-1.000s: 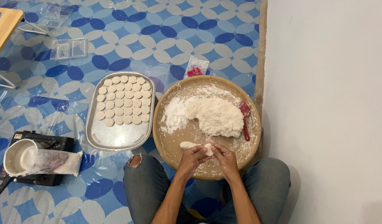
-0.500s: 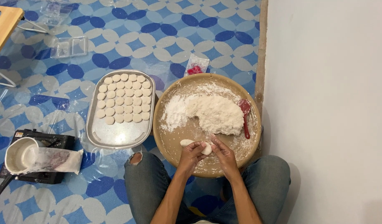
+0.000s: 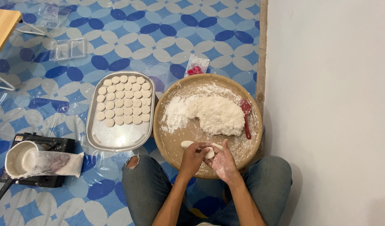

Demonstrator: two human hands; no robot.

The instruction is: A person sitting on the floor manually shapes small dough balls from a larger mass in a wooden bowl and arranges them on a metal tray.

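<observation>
You held a small white lump of dough [image 3: 209, 152] between both hands, over the near rim of the round tan wooden tray [image 3: 172, 148]. Your left hand [image 3: 193, 155] had its fingers curled shut on the lump from the left; your right hand [image 3: 222, 164], floury, cupped it with fingers loosely bent. A short white dough roll [image 3: 186, 144] lay on the tray just left of your hands. Further in sat the large white dough mound [image 3: 215, 114], with a red plastic spoon [image 3: 246, 117] to its right. Left of the tray stood a metal baking tray [image 3: 117, 138] carrying rows of round dough discs [image 3: 123, 100].
</observation>
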